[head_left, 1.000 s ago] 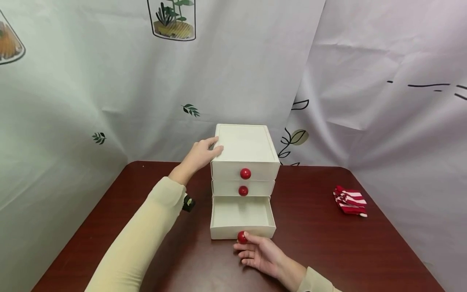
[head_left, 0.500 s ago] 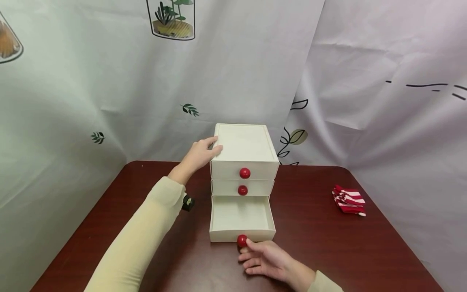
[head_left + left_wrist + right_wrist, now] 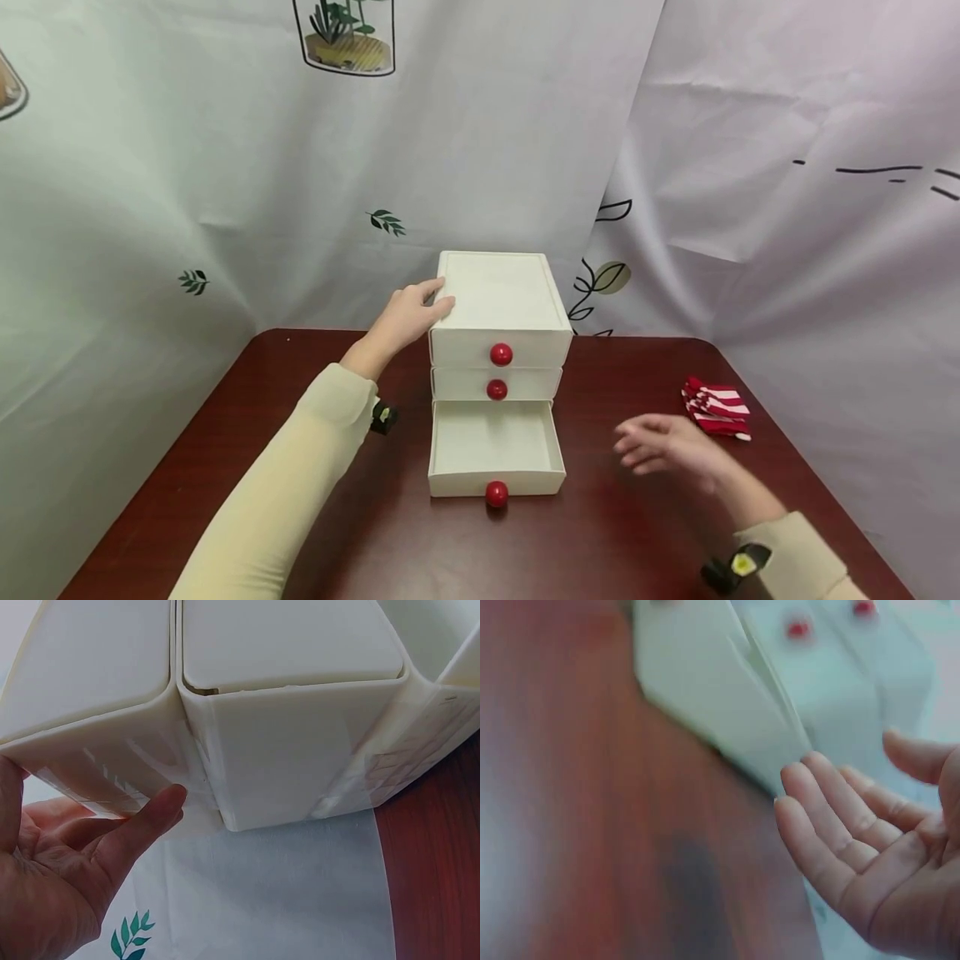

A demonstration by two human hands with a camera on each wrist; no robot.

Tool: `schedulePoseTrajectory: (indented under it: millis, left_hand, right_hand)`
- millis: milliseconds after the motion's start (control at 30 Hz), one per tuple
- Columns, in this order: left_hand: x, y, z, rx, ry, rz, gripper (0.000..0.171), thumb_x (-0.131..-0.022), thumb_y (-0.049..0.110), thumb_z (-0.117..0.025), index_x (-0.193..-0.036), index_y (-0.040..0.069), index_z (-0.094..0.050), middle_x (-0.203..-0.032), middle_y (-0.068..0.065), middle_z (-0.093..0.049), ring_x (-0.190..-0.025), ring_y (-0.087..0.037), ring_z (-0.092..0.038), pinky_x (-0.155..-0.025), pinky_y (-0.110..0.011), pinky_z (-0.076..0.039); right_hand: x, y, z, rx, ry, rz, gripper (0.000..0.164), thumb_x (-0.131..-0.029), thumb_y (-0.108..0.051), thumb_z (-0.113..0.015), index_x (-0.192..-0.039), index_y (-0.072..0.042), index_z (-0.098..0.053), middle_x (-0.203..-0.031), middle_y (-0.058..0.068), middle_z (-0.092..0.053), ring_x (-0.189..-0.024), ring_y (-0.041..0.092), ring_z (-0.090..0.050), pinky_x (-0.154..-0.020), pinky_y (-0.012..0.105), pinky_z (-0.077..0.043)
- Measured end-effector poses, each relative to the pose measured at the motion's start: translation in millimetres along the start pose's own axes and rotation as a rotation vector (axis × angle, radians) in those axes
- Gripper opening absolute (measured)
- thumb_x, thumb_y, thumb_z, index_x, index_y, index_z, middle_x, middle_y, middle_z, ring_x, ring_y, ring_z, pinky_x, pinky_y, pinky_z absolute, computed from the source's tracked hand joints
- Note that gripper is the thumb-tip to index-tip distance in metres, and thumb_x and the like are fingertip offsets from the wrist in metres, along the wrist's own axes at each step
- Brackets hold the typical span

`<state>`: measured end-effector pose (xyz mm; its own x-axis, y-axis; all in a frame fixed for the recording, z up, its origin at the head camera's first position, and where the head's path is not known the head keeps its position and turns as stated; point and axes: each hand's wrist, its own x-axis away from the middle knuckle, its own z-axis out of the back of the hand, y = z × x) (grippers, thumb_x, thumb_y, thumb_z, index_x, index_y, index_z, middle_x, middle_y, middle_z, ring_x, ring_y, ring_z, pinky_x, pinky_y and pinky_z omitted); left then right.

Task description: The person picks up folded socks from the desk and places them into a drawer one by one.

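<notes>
A white drawer unit (image 3: 498, 292) with red knobs stands on the table. Its bottom drawer (image 3: 491, 440) is pulled out and shows a bare inside; the two drawers above are closed. My left hand (image 3: 407, 317) rests against the upper left side of the unit, its thumb and fingers touching the edge, as the left wrist view also shows. Out to the right, my right hand (image 3: 675, 446) is in the air above the table, fingers loosely bent, holding nothing. Just behind it lies a folded red-and-white striped cloth item (image 3: 716, 407), perhaps socks or gloves.
The dark red wooden table (image 3: 600, 542) extends on both sides of the unit. White printed curtains (image 3: 487, 125) hang behind and beside it. Small black camera straps sit at both wrists.
The bottom drawer slid slightly further out, then my right hand let go of its red knob and moved right, towards the striped cloth item. My left hand stays on the unit.
</notes>
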<state>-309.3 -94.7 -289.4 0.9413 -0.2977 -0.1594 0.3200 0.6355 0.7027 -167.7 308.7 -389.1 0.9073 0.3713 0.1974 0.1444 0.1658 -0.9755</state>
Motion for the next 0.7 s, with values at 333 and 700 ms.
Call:
schedulePoseTrajectory:
  millis: [333, 700]
  left_hand:
    - [1.6, -2.9, 0.5, 0.002, 0.016, -0.003, 0.061, -0.093, 0.044, -0.048, -0.145, 0.014, -0.036, -0.144, -0.011, -0.038, -0.129, -0.025, -0.038, -0.101, -0.044, -0.034]
    - [1.0, -2.7, -0.4, 0.002, 0.012, 0.003, 0.061, -0.092, 0.043, -0.049, -0.144, 0.013, -0.037, -0.144, -0.012, -0.038, -0.130, -0.026, -0.037, -0.102, -0.044, -0.033]
  right_hand:
    - [-4.2, 12.3, 94.9, 0.755, 0.642, 0.101, 0.044, -0.095, -0.031, -0.054, -0.119, 0.005, -0.056, -0.110, 0.030, -0.056, -0.089, 0.034, -0.059, -0.070, 0.039, -0.048]
    - [-6.0, 45.1, 130.6, 0.928, 0.678, 0.018, 0.042, -0.097, -0.026, -0.048, -0.117, 0.010, -0.051, -0.114, 0.042, -0.045, -0.099, 0.052, -0.045, -0.079, 0.059, -0.037]
